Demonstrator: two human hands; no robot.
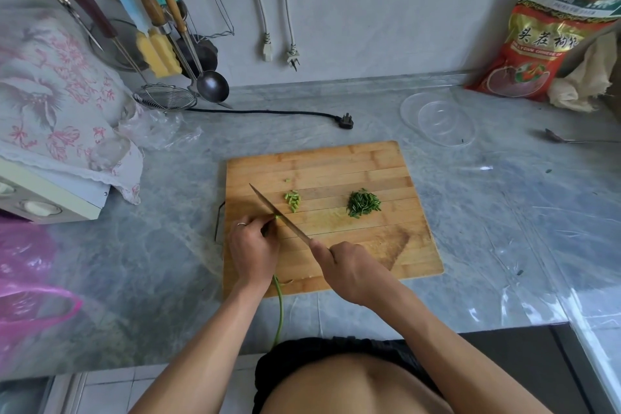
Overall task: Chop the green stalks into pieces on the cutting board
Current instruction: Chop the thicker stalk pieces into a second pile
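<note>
A wooden cutting board (353, 165) lies on the grey marble counter. My left hand (252, 249) pins a green stalk (281, 309) to the board; its long end trails off the near edge toward me. My right hand (349, 269) grips the handle of a knife (279, 213), whose blade rests on the stalk's tip just past my left fingertips. A small row of pale green cut pieces (293, 201) sits beyond the blade. A heap of darker chopped greens (363, 203) lies at the board's middle right.
A black plug and cord (345, 120) lie behind the board. A clear plastic lid (438, 118) rests at the back right beside a red food bag (551, 44). Hanging utensils (161, 20), a wire strainer (164, 97) and a cloth-covered appliance (53, 111) fill the left.
</note>
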